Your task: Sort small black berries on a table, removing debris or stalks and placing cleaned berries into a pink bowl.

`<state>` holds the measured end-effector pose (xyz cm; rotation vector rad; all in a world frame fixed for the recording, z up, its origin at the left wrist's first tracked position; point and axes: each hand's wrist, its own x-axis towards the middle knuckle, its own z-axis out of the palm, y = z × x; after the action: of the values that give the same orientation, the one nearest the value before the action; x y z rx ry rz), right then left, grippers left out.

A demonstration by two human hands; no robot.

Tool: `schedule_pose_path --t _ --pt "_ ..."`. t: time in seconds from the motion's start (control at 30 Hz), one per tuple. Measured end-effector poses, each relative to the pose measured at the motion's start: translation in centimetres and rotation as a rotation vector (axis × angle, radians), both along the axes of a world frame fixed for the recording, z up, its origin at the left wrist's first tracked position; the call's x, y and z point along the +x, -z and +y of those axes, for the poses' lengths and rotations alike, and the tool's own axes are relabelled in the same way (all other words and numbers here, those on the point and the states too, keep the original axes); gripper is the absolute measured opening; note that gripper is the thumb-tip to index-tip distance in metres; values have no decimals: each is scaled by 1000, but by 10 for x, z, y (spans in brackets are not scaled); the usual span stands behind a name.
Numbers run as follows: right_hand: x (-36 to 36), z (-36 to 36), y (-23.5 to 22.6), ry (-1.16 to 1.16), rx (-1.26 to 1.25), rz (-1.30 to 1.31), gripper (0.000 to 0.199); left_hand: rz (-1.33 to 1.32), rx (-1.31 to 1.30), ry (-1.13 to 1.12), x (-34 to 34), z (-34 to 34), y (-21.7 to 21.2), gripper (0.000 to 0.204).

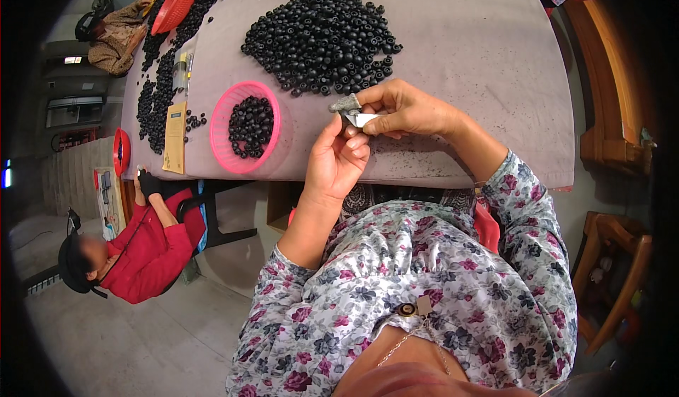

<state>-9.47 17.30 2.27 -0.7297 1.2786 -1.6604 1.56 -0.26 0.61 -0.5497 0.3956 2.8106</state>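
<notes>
Both hands are up over the near edge of the table [488, 65], which has a greyish-mauve cloth on it. The right hand [407, 108] has its thumb and fingers pinched shut on a small white-silver piece [364, 120], and there's a grey fuzzy-looking bit [344, 103] right at its fingertips, maybe cloth or abrasive, hard to tell at this size. The left hand [338, 160] comes up from below, its fingers curled together and its thumb touching the same small piece. Just beyond the hands sits a big pile of black beads [322, 36], and to the left a pink basket [244, 125] holds more of them. 1 person in a red top [145, 252] sits at the table's left end.
</notes>
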Motion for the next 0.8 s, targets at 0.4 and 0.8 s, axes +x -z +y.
schedule_pose_path --t 0.4,0.8 --pt "0 -1 0 -1 -6 2 31 15 -31 -8 1 0 1 22" --pt "-2 1 11 -11 -76 -113 30 72 -128 -3 1 4 -4 24"
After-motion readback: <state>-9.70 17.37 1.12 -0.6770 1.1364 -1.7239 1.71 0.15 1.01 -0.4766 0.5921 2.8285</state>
